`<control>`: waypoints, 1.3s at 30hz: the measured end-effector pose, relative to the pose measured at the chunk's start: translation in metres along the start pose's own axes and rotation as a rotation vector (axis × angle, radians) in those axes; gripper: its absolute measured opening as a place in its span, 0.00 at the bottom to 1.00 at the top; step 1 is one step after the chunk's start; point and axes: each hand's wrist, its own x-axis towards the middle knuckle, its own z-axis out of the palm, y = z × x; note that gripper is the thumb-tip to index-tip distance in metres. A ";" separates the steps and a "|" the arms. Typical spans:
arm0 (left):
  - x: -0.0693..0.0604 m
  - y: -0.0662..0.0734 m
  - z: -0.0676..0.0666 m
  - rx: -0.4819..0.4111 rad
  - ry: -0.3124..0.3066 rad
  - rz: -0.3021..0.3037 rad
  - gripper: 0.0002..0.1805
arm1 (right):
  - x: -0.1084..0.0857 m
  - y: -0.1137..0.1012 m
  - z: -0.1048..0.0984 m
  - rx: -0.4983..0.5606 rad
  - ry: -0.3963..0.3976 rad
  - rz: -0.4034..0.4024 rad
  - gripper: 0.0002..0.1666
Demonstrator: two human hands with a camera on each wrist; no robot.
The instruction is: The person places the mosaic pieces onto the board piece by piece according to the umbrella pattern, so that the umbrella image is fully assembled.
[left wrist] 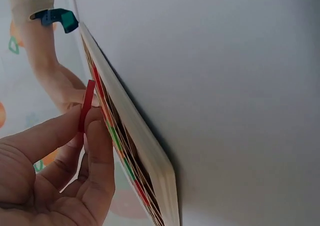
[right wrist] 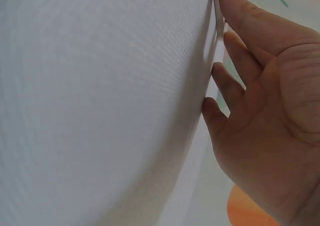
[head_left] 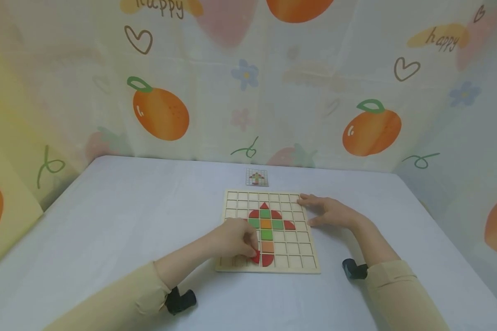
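My left hand (head_left: 234,237) pinches a small red tile (head_left: 255,258) between thumb and fingers, over the lower part of a square wooden grid board (head_left: 300,262). In the left wrist view that red tile (left wrist: 87,105) stands on edge beside the board's face. Red, green and orange tiles form a pattern in the grid: an orange square (head_left: 266,224) sits among green ones, with a rounded red piece (head_left: 267,260) in the bottom row. At the board's right edge rests my right hand (head_left: 330,211), fingers spread and holding nothing. The left hand hides some left-side cells.
Beyond the board lies a small pattern card (head_left: 257,177) on the white tabletop (head_left: 161,197). A printed curtain (head_left: 215,92) rises along the table's far edge. Black wrist-worn devices (head_left: 181,301) show near both sleeves.
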 end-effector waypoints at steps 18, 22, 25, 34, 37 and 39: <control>-0.001 0.005 0.007 0.044 0.042 -0.013 0.10 | 0.001 -0.001 -0.002 0.012 0.001 -0.001 0.40; 0.000 0.005 0.010 0.041 0.054 -0.010 0.11 | 0.001 0.001 -0.002 0.011 0.000 0.002 0.40; 0.000 0.006 0.012 0.033 0.058 -0.019 0.11 | 0.001 0.001 -0.002 0.016 -0.001 0.005 0.40; -0.004 0.009 0.012 0.020 0.058 -0.027 0.11 | 0.000 -0.001 -0.001 0.023 0.000 0.006 0.40; -0.005 0.008 0.010 0.016 0.056 -0.037 0.11 | 0.000 -0.001 -0.001 0.024 -0.001 0.008 0.40; -0.006 0.008 0.008 0.020 0.066 -0.046 0.10 | 0.000 -0.001 0.000 0.023 -0.001 0.007 0.40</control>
